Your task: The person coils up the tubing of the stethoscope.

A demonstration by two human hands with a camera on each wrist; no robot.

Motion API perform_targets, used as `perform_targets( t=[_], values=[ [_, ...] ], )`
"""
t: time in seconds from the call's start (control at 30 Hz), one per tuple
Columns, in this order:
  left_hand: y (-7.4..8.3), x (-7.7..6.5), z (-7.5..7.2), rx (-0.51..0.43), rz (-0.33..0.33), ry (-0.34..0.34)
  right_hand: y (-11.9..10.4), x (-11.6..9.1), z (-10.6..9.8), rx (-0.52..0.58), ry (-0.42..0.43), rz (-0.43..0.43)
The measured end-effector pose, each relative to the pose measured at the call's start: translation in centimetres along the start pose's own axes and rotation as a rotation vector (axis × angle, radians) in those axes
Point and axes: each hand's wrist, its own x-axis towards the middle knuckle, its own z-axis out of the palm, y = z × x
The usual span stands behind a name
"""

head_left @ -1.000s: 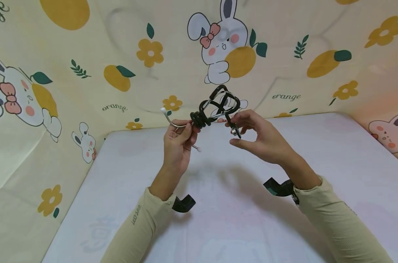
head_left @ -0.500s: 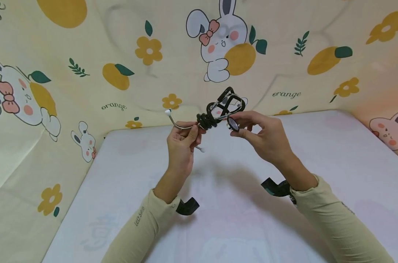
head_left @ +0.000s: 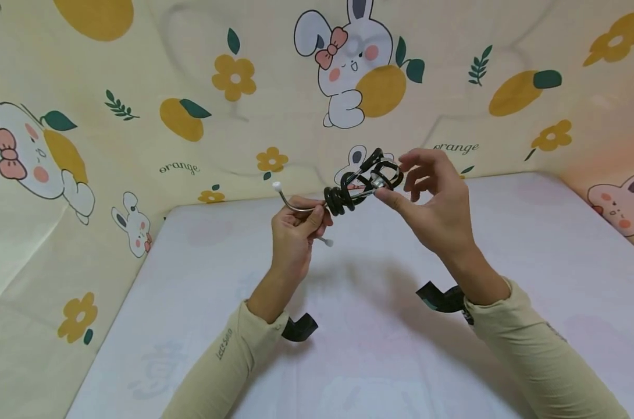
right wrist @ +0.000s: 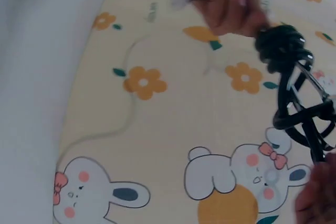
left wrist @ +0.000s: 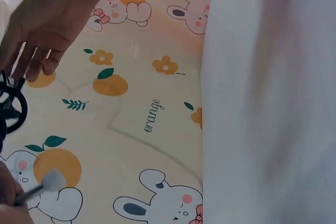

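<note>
A stethoscope [head_left: 338, 201] hangs in the air above the table, its black tubing wound in tight turns around the metal ear tubes. My left hand [head_left: 295, 233] pinches the ear tubes just below those turns. One white ear tip [head_left: 277, 186] points up left, the other down past the fingers. At the far end, the silver chest piece [head_left: 378, 181] sits inside the tubing loop. My right hand [head_left: 432, 201] has its thumb tip against the chest piece and its index finger by the loop's edge, the other fingers loosely bent. The right wrist view shows the coiled tubing [right wrist: 283, 51] from the side.
Below the hands lies a table [head_left: 359, 349] with a white cover. Behind it hangs a cream cloth [head_left: 296, 75] printed with rabbits, oranges and flowers. Both wrists carry black straps with a bent piece sticking out.
My right hand's pinch on the chest piece has loosened as the piece moved up into the tubing loop, and its fingers have risen and spread. The left hand has shifted slightly right with the stethoscope.
</note>
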Motion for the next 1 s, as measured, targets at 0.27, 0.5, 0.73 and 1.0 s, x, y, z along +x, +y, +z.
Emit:
perform_targets(
  t=[0.27,0.5,0.73,1.0],
  values=[
    [-0.1,0.0,-0.3,0.006,-0.017,-0.097,-0.2,0.7,-1.6,0.197,-0.158,0.185],
    [-0.3,-0.3,0.1,0.04,-0.057,-0.145,0.2,0.8,-1.5,0.466,-0.109,0.202],
    [-0.1,-0.1,0.0,-0.009,-0.082,-0.085,0.7,0.5,-0.8,-0.203,0.06,-0.212],
    [-0.3,0.0,-0.2,-0.031,-0.074,-0.108,0.8,0.5,-0.8,-0.219,-0.072,-0.148]
  ],
)
